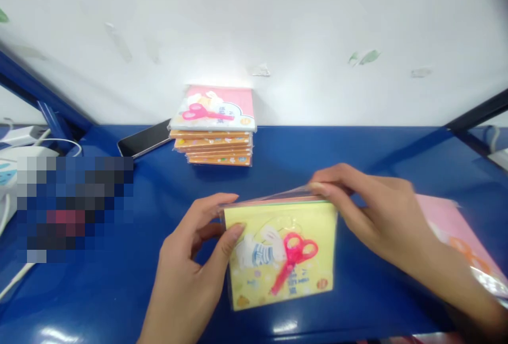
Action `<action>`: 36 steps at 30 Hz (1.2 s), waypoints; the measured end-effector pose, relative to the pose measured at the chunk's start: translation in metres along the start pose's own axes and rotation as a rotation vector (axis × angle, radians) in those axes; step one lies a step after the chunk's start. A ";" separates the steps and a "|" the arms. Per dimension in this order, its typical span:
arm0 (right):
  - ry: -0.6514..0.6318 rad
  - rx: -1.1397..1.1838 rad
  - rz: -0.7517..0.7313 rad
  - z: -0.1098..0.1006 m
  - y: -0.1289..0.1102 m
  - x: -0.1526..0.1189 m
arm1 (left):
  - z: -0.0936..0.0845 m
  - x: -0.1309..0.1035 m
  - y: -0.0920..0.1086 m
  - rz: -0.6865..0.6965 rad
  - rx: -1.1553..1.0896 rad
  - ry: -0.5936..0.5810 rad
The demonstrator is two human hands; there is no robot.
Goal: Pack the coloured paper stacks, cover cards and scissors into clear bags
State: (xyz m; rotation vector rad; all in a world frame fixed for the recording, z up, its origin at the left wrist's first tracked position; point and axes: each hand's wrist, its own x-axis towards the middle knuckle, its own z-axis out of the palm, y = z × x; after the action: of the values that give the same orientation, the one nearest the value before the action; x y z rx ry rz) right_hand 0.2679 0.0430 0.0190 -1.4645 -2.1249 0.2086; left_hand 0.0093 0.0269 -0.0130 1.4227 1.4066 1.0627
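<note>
A yellow booklet [257, 291] with a rabbit drawing sits inside a clear plastic bag [273, 194], held up above the blue table. Pink-red scissors [293, 259] lie flat against its cover within the bag. My left hand [198, 259] grips the left side of the bagged booklet, thumb on the front and fingers behind. The thumb and fingers of my right hand [365, 211] pinch the bag's top edge at the right corner. Partly behind my right forearm is a pink booklet [440, 211] with orange scissors [462, 249].
A stack of bagged booklets [216, 145], a pink one with pink scissors on top, stands by the white wall [301, 32]. Beside it lies a dark phone [146, 140]. White cables [18, 280] and a blurred-out patch are at the left of the blue table [119, 291].
</note>
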 end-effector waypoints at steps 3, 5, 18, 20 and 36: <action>-0.145 0.076 0.059 0.013 0.016 0.000 | 0.001 0.008 -0.010 -0.102 0.052 -0.114; -0.229 0.097 0.059 0.022 0.025 -0.002 | 0.001 0.012 -0.017 -0.093 0.180 -0.156; -0.166 0.044 -0.231 0.042 0.045 -0.031 | 0.001 0.013 -0.043 0.446 0.712 -0.043; -0.168 0.043 -0.257 0.041 0.046 -0.036 | -0.002 0.012 -0.048 0.565 0.727 -0.071; -0.216 -0.017 -0.331 0.033 0.024 -0.043 | -0.003 0.000 -0.039 0.816 0.884 -0.284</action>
State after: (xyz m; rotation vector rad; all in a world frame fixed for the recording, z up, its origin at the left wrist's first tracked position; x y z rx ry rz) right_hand 0.2813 0.0190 -0.0339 -1.1167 -2.5100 0.2327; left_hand -0.0046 0.0272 -0.0499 2.8216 1.1161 0.6191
